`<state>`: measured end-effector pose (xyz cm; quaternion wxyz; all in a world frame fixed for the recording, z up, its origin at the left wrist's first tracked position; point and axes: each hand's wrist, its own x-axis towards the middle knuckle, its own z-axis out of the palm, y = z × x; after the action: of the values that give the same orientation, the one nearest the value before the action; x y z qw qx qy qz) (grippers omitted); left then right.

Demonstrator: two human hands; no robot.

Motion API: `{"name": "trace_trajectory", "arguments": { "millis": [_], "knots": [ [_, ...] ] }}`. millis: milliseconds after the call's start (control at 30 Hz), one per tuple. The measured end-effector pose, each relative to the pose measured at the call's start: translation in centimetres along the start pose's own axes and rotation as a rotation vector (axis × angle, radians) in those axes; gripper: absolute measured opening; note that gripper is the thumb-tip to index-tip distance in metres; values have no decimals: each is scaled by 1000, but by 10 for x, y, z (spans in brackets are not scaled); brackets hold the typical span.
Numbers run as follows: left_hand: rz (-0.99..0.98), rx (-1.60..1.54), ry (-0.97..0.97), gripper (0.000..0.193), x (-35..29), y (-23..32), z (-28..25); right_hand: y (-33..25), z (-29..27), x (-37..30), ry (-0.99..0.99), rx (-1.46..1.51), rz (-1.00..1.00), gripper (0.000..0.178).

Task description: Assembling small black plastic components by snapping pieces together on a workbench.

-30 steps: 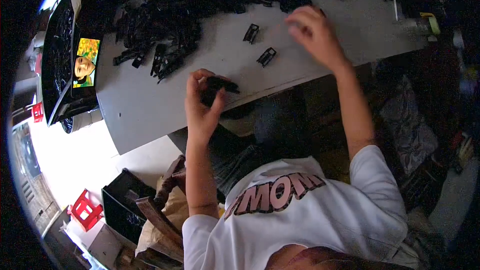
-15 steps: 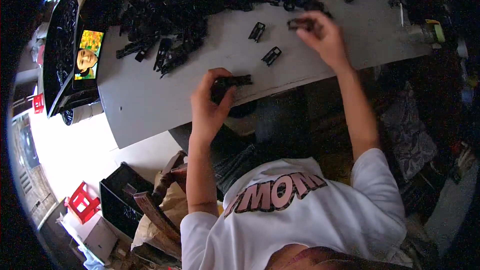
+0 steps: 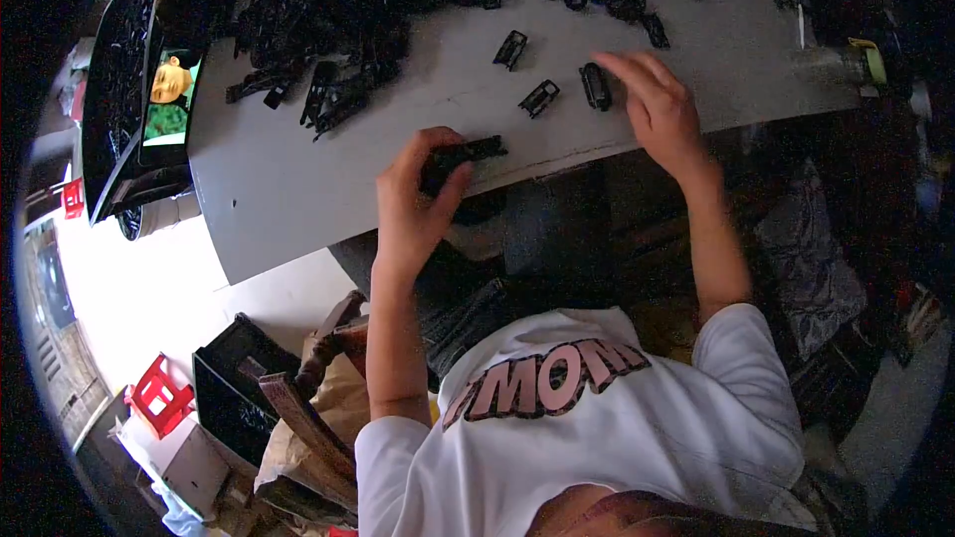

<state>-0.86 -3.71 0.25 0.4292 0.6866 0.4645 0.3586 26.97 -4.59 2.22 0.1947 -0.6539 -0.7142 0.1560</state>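
Observation:
My left hand (image 3: 423,174) is closed around a dark, elongated plastic part (image 3: 484,147) near the table's front edge; the part's far end sticks out past the fingers, and the palm hides the rest. My right hand (image 3: 657,104) has its fingers stretched out, just right of a black oblong plastic part (image 3: 596,87) on the table. Whether a fingertip touches that part I cannot tell. Between the hands, two small black frame-like parts lie on the grey surface, one part (image 3: 539,98) nearer and another part (image 3: 510,50) farther back.
A large heap of black parts (image 3: 338,30) covers the back of the grey table (image 3: 288,199). On the left, a lit phone screen (image 3: 171,99) leans by a black bin (image 3: 124,80). A black crate (image 3: 239,378), a red stool (image 3: 162,396) and a wooden chair (image 3: 308,408) stand lower left.
The black oblong part that my right hand held is now on the table, nearer me. That hand has let go and its fingers have straightened. My left hand keeps its grip.

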Motion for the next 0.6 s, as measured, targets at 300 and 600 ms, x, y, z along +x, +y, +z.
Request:
{"name": "trace_trajectory", "arguments": {
  "millis": [300,600],
  "knots": [
    [-16,11,-5,26,1,4,0,-15,0,18,40,-133,-475,33],
    [-9,-1,-24,27,2,8,2,-31,16,31,-33,-168,-586,33]
  ]
}}
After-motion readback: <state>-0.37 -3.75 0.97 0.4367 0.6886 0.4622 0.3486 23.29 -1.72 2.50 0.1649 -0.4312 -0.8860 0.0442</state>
